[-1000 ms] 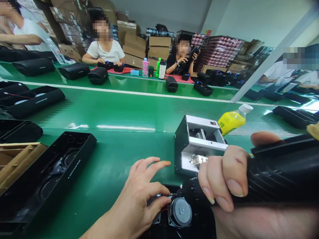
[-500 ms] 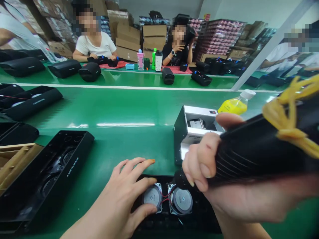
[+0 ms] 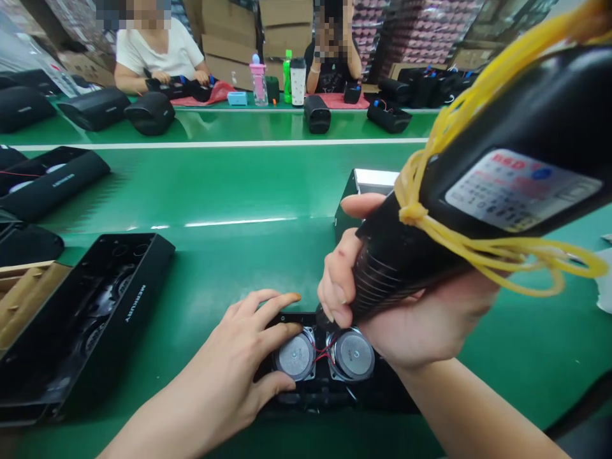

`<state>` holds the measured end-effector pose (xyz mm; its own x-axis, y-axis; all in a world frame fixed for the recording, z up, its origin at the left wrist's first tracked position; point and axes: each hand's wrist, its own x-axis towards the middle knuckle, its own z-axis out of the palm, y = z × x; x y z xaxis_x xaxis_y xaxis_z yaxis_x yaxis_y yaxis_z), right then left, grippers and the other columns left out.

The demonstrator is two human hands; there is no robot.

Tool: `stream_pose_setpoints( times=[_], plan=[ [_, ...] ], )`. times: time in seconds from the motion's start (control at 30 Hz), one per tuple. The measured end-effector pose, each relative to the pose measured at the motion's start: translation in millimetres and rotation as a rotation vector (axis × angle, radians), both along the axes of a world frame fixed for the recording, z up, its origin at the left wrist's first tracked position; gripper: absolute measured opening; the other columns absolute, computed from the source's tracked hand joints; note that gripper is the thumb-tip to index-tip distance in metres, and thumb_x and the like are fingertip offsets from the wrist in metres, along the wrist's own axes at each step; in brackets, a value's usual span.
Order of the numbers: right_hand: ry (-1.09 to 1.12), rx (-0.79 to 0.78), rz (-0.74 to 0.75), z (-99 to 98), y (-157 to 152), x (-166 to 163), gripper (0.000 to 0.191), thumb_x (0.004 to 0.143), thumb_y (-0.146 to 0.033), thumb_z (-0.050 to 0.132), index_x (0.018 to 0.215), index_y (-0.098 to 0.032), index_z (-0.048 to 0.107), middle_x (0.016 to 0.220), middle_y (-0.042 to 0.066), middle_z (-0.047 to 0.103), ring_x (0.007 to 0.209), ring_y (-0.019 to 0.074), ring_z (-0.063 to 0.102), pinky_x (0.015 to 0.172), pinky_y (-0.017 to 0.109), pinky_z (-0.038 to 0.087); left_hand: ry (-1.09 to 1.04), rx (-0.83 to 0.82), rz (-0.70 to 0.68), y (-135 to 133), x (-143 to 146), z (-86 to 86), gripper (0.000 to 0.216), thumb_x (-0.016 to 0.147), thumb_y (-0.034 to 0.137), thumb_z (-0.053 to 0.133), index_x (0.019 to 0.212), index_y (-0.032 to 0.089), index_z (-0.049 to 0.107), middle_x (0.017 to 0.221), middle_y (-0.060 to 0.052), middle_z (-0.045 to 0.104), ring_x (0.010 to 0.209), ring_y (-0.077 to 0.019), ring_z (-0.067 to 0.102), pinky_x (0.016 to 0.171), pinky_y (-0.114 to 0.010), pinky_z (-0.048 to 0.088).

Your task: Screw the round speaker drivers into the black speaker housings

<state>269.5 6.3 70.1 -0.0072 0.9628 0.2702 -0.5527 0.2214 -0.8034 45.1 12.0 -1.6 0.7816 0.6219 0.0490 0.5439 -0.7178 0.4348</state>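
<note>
My right hand (image 3: pixel 411 325) is wrapped round a black electric screwdriver (image 3: pixel 401 255) with a ribbed grip, a silver label and a yellow band tied about it. Its dark nose points down at the edge of the right speaker driver (image 3: pixel 354 356); the bit's tip cannot be made out. Thumb and forefinger of my left hand (image 3: pixel 243 357) curve round the left speaker driver (image 3: pixel 296 356), touching its sides. Red wires (image 3: pixel 322 349) run between these two round drivers. Both sit in a black speaker housing (image 3: pixel 310 403), partly covered by my hands.
At left lies an open black speaker shell (image 3: pixel 143 306) beside a cardboard tray (image 3: pixel 33 299). Behind the screwdriver stands a silver-and-black box-shaped device (image 3: pixel 373 178), mostly hidden. Across the green bench, two people sit among speakers, a pink bottle (image 3: pixel 259 83) and a white cup (image 3: pixel 298 83).
The view has tilted down. My right hand has moved left with the screwdriver, which stands more steeply and now shows its label. My left hand has stayed at the left driver.
</note>
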Motion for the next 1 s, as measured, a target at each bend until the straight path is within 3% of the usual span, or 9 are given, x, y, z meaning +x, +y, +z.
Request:
stream_pose_setpoints(
  times=[0.3,0.53,0.7,1.0],
  plan=[
    [-0.036,-0.064,-0.037,2.1,6,-4,0.057,0.078,-0.078,0.078,0.103,-0.028,0.070,0.054,-0.008,0.060,0.037,0.0142,0.046,0.037,0.027,0.038,-0.002,-0.100,0.036,-4,5,6.8,0.049,0.091,0.029,0.083,0.136,0.035,0.065,0.156,0.001,0.054,0.142,-0.0277,0.047,0.116,-0.051,0.050],
    [-0.143,-0.057,-0.098,1.3,5,-7,0.077,0.075,-0.100,0.044,0.093,-0.030,0.072,0.052,-0.010,0.056,0.038,0.0103,0.046,0.040,0.023,0.039,-0.026,-0.124,0.035,-3,8,10.5,0.043,0.092,0.030,0.082,0.132,0.031,0.066,0.150,-0.001,0.059,0.134,-0.0260,0.051,0.112,-0.046,0.053],
    [-0.159,-0.077,-0.080,-1.2,8,-8,0.073,0.073,-0.097,0.058,0.070,-0.024,0.058,0.052,-0.008,0.056,0.037,0.0105,0.047,0.037,0.025,0.042,-0.035,-0.120,0.031,-1,9,10.8,0.039,0.093,0.031,0.082,0.130,0.029,0.067,0.148,-0.002,0.059,0.133,-0.0259,0.052,0.111,-0.046,0.053],
    [-0.115,-0.086,-0.040,-7.1,8,-11,0.061,0.073,-0.084,0.075,0.093,-0.028,0.068,0.054,-0.007,0.057,0.037,0.0130,0.047,0.034,0.026,0.039,-0.055,-0.132,0.028,-1,8,9.5,0.042,0.092,0.030,0.083,0.130,0.029,0.066,0.140,-0.002,0.061,0.127,-0.0257,0.053,0.104,-0.044,0.054]
  ],
)
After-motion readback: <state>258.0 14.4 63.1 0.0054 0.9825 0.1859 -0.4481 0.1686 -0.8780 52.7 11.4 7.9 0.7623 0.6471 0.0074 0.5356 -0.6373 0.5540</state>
